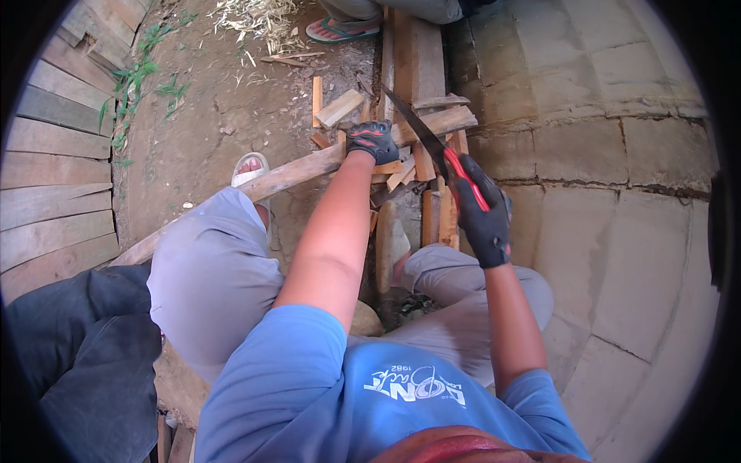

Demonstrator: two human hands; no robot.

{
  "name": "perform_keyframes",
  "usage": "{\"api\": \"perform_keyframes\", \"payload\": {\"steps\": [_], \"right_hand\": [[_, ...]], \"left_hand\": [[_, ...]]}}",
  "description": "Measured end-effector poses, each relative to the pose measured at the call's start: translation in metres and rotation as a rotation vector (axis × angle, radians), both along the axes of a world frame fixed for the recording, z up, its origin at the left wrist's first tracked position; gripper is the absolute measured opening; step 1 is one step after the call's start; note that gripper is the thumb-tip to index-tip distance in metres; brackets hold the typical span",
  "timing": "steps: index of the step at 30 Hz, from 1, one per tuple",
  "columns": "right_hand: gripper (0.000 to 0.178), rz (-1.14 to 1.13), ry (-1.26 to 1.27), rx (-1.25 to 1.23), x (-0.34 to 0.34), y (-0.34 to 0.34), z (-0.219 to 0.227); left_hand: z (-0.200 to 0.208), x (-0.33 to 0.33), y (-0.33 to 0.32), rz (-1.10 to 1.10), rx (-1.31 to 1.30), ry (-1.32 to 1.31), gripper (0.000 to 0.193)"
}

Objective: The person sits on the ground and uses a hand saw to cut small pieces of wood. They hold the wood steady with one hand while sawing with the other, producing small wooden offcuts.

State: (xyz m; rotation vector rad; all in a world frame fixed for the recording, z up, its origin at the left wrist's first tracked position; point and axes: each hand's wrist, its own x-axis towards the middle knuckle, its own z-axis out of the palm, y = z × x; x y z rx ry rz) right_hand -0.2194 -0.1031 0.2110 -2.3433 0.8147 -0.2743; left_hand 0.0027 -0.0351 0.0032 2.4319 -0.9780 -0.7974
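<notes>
The gloved left hand (372, 142) clasps a long wooden pole (297, 171), while the gloved right hand (484, 212) wraps round a red-handled handsaw (437, 147).

Timber boarding (58, 158) lines the left edge, with green weeds (139, 65) along its base on bare earth (197, 100). Wood shavings (258, 23) lie heaped at top, near another person's sandal (351, 35). Large grey slabs (575, 247) occupy the right; dark fabric (100, 366), lower left.

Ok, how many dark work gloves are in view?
2: one black, red-marked glove on the left hand, over the long brown wooden beam; the other on the right hand, gripping the red-handled handsaw.
</notes>
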Motion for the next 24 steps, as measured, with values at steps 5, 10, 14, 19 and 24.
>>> {"api": "perform_keyframes", "payload": {"steps": [5, 10, 14, 19, 24], "right_hand": [[0.043, -0.009, -0.058, 0.057, 0.06, -0.018, -0.058], [0.043, 0.046, -0.155, 0.072, 0.063, -0.027, -0.082], [0.043, 0.002, -0.027, 0.076, 0.038, -0.024, -0.049], [0.046, -0.059, 0.126, 0.055, -0.066, 0.019, 0.044], [0.045, -0.249, 0.283, 0.179, -0.112, 0.056, 0.111]], "left_hand": [[0.003, 0.003, -0.003, -0.036, 0.034, -0.018, 0.054], [0.01, 0.001, 0.0, -0.029, 0.02, -0.001, 0.053], [0.007, 0.005, 0.0, -0.042, 0.03, -0.011, 0.055], [0.022, 0.009, 0.004, -0.055, 0.052, 0.053, 0.061], [0.028, 0.01, 0.0, -0.063, 0.075, 0.081, 0.064]]}}
